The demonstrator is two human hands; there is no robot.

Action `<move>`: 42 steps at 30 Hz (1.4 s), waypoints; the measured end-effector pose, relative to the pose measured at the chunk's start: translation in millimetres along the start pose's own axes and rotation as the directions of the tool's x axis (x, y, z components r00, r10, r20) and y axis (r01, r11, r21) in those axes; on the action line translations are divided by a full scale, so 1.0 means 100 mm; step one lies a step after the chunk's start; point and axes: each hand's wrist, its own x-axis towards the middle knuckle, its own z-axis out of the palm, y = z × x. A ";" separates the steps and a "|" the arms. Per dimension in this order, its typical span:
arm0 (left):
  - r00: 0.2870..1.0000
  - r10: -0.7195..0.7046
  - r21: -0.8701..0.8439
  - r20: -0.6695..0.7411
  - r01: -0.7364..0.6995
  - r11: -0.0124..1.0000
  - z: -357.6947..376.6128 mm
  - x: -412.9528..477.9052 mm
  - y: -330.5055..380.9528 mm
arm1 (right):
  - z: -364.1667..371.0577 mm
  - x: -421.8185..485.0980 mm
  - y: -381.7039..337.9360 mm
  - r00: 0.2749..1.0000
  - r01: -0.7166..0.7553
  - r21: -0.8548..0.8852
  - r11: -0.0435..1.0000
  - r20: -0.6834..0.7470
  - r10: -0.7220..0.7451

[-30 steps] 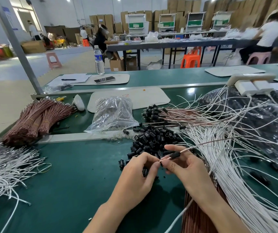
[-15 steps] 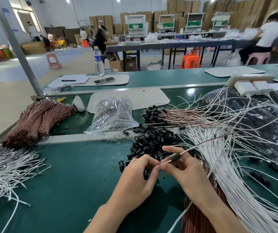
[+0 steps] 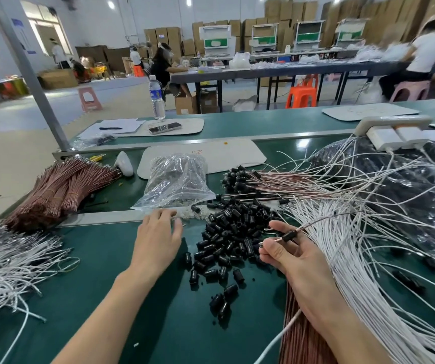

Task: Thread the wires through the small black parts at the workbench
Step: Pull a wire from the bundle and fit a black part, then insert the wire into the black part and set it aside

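The head camera shows my right hand (image 3: 295, 256) palm-up, just right of the pile of black parts (image 3: 232, 232) on the green workbench (image 3: 106, 285). Its thumb and curled fingers pinch a pinkish wire (image 3: 316, 224), and one black part (image 3: 288, 236) sits on that wire near its bare tip. My left hand (image 3: 158, 232) reaches ahead to the bench's metal rail, beside the plastic bag (image 3: 177, 182). Its fingers lie straight and slightly spread, but the tips are blurred, so I cannot tell whether they touch anything small there.

I judge this wire threaded and the step in hand to be fetching the next piece. To do it well, I would hold the right pinch close behind the part so it cannot slide off. The left hand should lift one part only, hole facing the wire end, clear of the white wires (image 3: 368, 258).
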 end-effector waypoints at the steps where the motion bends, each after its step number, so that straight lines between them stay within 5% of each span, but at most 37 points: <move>1: 1.000 0.012 0.036 0.000 -0.012 0.999 0.01 0.08 -0.01 | 0.00 0.01 0.00 1.000 -0.001 0.005 1.000 -0.002 0.001; 7: 0.994 0.105 0.265 0.025 -0.108 0.958 0.02 0.56 0.06 | -0.03 0.04 0.02 1.000 -0.001 0.016 1.000 -0.009 0.002; 15: 0.944 -0.082 0.127 0.321 0.043 0.991 0.17 1.14 0.16 | -0.05 0.06 0.03 1.000 -0.014 0.047 0.999 0.011 0.014; 24: 0.962 0.108 0.199 0.250 -0.160 0.967 0.32 1.16 0.08 | -0.05 0.07 0.07 1.000 -0.010 0.058 0.998 0.008 0.010; 31: 0.939 0.144 0.464 0.314 -0.284 0.839 0.20 1.16 0.19 | -0.06 0.07 0.08 1.000 -0.005 0.069 0.998 0.009 0.005; 38: 0.963 0.200 0.053 0.180 -0.212 0.976 0.05 0.96 0.14 | -0.05 0.07 0.07 1.000 -0.001 0.074 0.997 0.004 0.000; 42: 0.959 0.268 0.054 0.089 -0.273 0.960 -0.01 0.44 0.07 | -0.04 0.05 0.05 1.000 0.000 0.057 0.998 0.008 -0.001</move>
